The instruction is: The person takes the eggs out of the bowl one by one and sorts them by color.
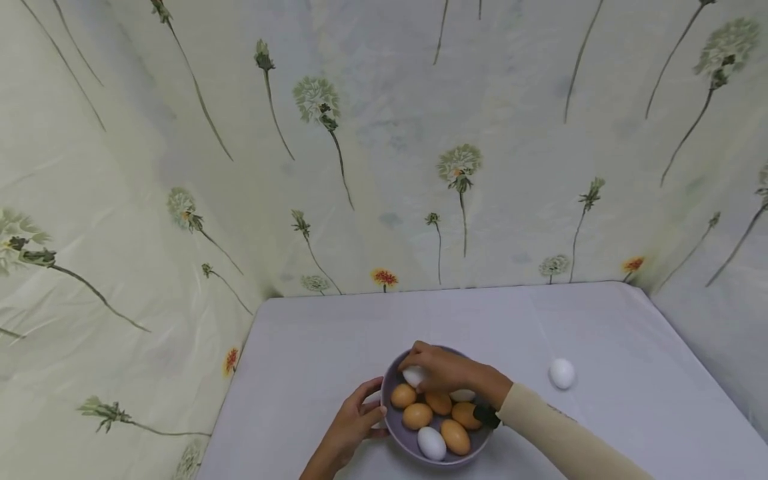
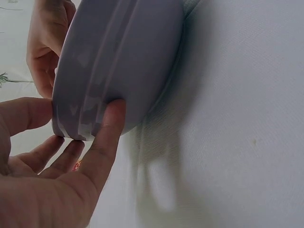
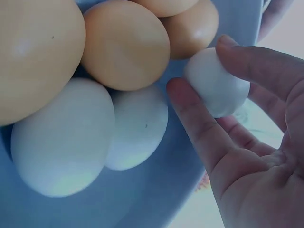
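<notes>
A purple-grey bowl (image 1: 405,450) holds several brown eggs (image 1: 417,416) and several white eggs (image 1: 431,444). Inside the bowl's far left part, my right hand (image 1: 441,368) pinches a white egg (image 3: 216,83) between thumb and fingers, with other eggs close by. My left hand (image 1: 355,423) is at the bowl's left side. Its spread, fairly straight fingers touch the outer wall and rim, as the left wrist view shows, and the palm stays off the bowl. Part of the bowl and some eggs are hidden under my right hand and wrist.
One more white egg (image 1: 562,373) lies on the white tablecloth (image 1: 324,327) right of the bowl. Cloth with a dandelion print (image 1: 390,200) hangs behind the table and at both sides. A dark device (image 1: 487,414) sits on my right wrist.
</notes>
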A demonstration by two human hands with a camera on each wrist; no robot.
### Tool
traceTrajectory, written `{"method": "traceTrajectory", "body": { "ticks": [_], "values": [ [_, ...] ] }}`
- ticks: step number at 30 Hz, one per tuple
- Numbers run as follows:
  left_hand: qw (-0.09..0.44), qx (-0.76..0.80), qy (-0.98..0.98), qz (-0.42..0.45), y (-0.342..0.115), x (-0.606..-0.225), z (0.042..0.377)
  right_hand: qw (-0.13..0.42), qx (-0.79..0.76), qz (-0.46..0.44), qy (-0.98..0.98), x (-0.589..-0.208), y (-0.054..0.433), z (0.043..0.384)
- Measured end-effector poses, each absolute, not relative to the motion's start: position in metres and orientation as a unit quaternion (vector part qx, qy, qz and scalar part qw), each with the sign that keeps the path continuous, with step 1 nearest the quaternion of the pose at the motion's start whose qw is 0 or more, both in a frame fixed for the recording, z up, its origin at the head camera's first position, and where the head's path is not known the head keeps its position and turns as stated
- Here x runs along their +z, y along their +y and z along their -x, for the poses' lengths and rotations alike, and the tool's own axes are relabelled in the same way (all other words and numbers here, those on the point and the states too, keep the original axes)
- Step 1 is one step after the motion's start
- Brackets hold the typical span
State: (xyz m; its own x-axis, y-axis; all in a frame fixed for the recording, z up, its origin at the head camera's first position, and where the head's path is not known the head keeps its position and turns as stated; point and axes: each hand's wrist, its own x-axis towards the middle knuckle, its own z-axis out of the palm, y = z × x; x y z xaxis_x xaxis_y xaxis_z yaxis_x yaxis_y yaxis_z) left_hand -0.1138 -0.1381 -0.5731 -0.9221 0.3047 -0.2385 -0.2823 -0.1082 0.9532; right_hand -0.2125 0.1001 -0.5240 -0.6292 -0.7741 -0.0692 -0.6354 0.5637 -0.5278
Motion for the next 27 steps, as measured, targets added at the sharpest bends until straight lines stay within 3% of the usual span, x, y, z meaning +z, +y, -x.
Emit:
{"method": "traceTrajectory", "body": {
  "ticks": [15,27],
  "values": [
    [0.199,0.745,0.636,-0.008,-0.138,-0.570,0.117,0.173,-0.272,0.369,0.872,-0.494,0.124,0.211],
    [0.205,0.747,0.632,-0.021,-0.139,-0.572,0.114,0.154,-0.275,0.369,0.874,-0.478,0.148,0.209]
  ]
}}
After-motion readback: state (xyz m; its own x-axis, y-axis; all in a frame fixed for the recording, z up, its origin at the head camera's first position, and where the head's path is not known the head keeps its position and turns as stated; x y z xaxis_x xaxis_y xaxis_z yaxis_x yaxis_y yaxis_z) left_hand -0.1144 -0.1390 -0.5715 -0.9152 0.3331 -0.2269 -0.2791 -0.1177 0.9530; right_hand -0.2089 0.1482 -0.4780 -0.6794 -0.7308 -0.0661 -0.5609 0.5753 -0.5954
